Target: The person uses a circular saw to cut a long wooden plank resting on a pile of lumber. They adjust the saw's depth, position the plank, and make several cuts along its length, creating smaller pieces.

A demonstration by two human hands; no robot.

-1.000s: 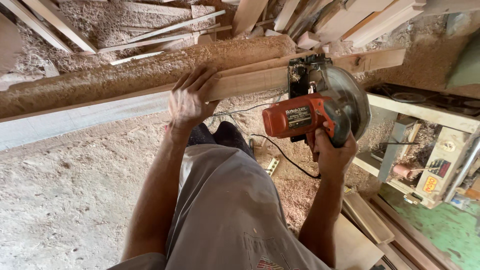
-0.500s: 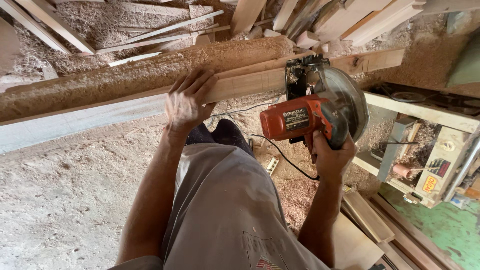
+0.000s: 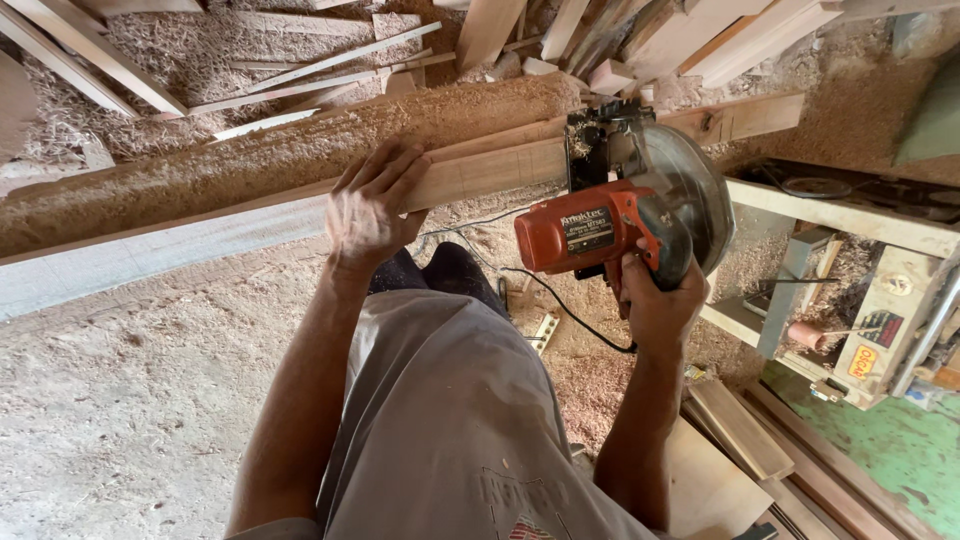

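Honestly, the left hand (image 3: 372,210) lies spread flat on the long plank (image 3: 480,175), near the circular saw (image 3: 625,205) resting on the same plank; a kick or slip could carry the blade toward those fingers. The right hand (image 3: 655,300) has its grip closed tight around the saw's handle.

Orange-red circular saw (image 3: 590,232) with silver guard, pale tan plank (image 3: 480,175), grey trousers (image 3: 450,420), green floor patch (image 3: 900,470)
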